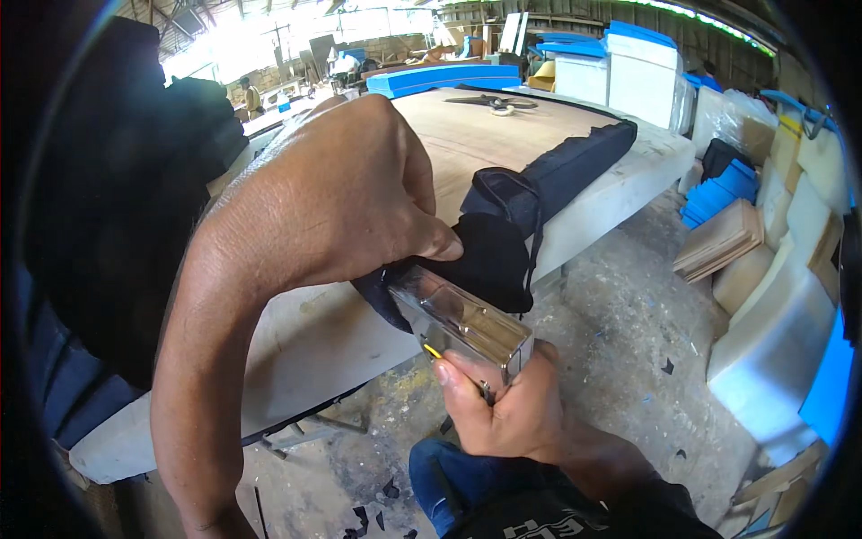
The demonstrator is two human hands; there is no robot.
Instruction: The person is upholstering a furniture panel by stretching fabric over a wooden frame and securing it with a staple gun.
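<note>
A shiny metal staple gun [478, 322] with a small yellow part at its side is wrapped in the fingers of my right hand [503, 415]. Its front end rests against black fabric [496, 256] at the near edge of a large panel with a wooden top [440, 135] and a pale padded side. My left hand [346, 193] reaches over from the left and is closed on that fabric, thumb pressing it just ahead of the tool. The other left fingers are mostly hidden behind the hand. A loose black strip loops beside the fabric, and a dark covered band continues along the panel's edge.
Scissors [489, 101] lie on the far part of the panel, near a blue foam slab [444, 79]. Foam blocks [642, 76] and stacked boards [721, 241] stand to the right. Dark material [99, 207] rises at left. Black scraps [391, 490] litter the floor; another person [251, 99] stands far off.
</note>
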